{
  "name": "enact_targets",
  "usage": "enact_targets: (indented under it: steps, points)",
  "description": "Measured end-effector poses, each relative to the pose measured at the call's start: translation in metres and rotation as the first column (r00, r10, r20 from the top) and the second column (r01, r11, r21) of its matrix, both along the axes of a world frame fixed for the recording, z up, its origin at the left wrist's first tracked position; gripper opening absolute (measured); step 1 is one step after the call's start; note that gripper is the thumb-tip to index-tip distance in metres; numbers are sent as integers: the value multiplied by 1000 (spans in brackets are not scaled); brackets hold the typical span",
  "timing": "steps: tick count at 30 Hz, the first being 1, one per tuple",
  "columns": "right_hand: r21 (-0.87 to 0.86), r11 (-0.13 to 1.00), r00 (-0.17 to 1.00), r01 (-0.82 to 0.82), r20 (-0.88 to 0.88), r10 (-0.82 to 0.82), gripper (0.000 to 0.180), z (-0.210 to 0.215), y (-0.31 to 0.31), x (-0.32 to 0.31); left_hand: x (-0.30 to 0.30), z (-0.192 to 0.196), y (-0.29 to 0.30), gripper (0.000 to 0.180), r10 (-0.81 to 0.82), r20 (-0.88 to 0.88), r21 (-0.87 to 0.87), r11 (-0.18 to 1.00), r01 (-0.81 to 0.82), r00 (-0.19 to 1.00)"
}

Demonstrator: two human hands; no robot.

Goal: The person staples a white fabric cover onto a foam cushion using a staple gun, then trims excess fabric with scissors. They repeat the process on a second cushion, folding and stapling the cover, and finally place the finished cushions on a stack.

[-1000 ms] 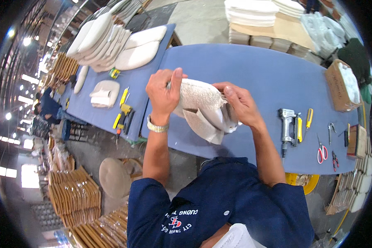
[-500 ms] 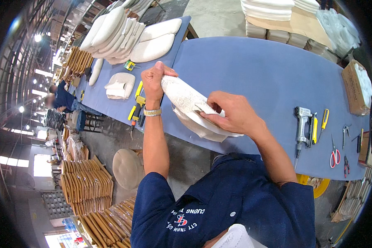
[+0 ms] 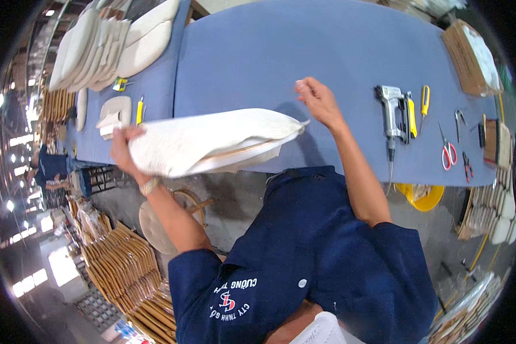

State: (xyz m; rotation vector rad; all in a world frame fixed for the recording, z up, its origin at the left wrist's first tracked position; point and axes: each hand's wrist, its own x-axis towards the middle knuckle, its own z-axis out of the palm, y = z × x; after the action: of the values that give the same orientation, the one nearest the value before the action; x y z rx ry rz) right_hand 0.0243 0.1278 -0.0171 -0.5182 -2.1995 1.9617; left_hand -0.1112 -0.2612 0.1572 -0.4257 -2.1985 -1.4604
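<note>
A cream fabric-covered seat pad (image 3: 212,135) is held up on its side over the table's near edge. My left hand (image 3: 127,148) is shut on its left end. Along its lower side the cover gapes, showing a thin tan edge and white layers inside. My right hand (image 3: 322,104) is raised just beyond the pad's pointed right corner, apart from it. Its fingers are curled together, and what they hold, if anything, is too small to make out.
On the blue table (image 3: 241,63) lie a staple gun (image 3: 392,112), a yellow-handled screwdriver (image 3: 425,102), red-handled scissors (image 3: 448,153) and pliers (image 3: 468,166). A carton (image 3: 470,63) stands at far right. Stacked cream pads (image 3: 89,49) are at far left. A stool (image 3: 157,226) stands below.
My left hand has moved left and down, and the pad now stretches wide across the view. My right hand has let go of the pad and risen away. The view has shifted right.
</note>
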Motion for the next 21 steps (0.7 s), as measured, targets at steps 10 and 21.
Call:
enact_targets:
  steps: [10, 21]
  points:
    - [-548, 827, 909, -125, 270, 316, 57, -66, -43, 14, 136, -120, -142, 46, 133, 402, 581, 728, -364, 906]
    - [-642, 765, 902, -52, 298, 312, 70, -74, -68, 18, 226, -191, -148, 43, -27, 884, 251, 869, -426, 466]
